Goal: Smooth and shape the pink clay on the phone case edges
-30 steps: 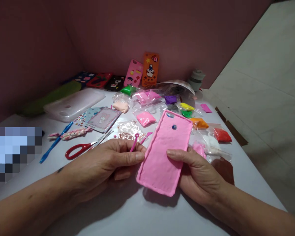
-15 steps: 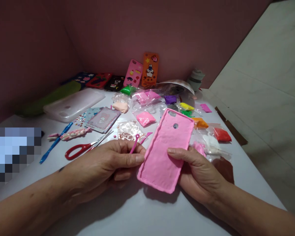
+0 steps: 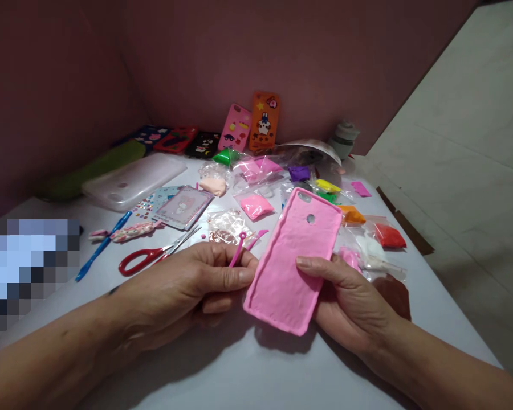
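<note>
A pink clay-covered phone case is tilted above the table, its camera cut-out at the top and a ridge along its rim. My right hand grips it from the right, thumb flat on its face and fingers behind. My left hand is closed around a thin magenta clay tool with a small loop at its end. The left thumb tip meets the case's left edge; the tool's lower end is hidden by the fingers.
Red-handled scissors, a blue modelling tool and a clear phone case lie left. Bags of coloured clay, including pink and red, spread behind and right. Decorated cases, one orange, lean on the wall.
The whole view has shifted a little, so things appear slightly farther right. Both hands keep the same hold on the case and the tool.
</note>
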Demonstrator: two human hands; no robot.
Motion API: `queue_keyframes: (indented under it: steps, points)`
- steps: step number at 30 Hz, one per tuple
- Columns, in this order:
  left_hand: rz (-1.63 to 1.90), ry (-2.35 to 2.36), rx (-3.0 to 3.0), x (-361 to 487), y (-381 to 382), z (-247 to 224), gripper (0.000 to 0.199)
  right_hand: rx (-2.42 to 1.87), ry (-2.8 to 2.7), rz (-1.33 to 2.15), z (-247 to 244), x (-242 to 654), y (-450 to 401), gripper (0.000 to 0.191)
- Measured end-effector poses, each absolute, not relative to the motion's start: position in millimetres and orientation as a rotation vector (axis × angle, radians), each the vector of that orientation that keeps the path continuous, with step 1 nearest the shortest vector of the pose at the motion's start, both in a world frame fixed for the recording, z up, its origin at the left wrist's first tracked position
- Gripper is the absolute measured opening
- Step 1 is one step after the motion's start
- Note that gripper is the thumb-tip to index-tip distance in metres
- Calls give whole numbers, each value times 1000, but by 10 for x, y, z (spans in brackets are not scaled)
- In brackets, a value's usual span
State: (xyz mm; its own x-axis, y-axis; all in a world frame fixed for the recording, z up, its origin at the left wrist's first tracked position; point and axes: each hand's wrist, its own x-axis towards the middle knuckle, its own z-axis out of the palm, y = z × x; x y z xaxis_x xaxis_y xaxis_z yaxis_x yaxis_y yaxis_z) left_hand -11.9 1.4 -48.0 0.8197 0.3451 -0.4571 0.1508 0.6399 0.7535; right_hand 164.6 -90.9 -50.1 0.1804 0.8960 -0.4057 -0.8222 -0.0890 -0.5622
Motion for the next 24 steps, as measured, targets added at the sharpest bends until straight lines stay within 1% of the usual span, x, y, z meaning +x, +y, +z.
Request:
queue_keyframes:
  steps: [10, 16, 24]
  points:
    - [117, 648, 907, -124, -5, -446, 11, -836, -116, 1441, -502, 1664, -926, 68]
    - [120, 635, 895, -102, 21, -468, 11, -808, -156, 1448, -511, 1667, -915, 65]
    - [116, 625, 905, -121, 10, -447, 19, -837, -192, 1456, -498, 1675, -912, 62]
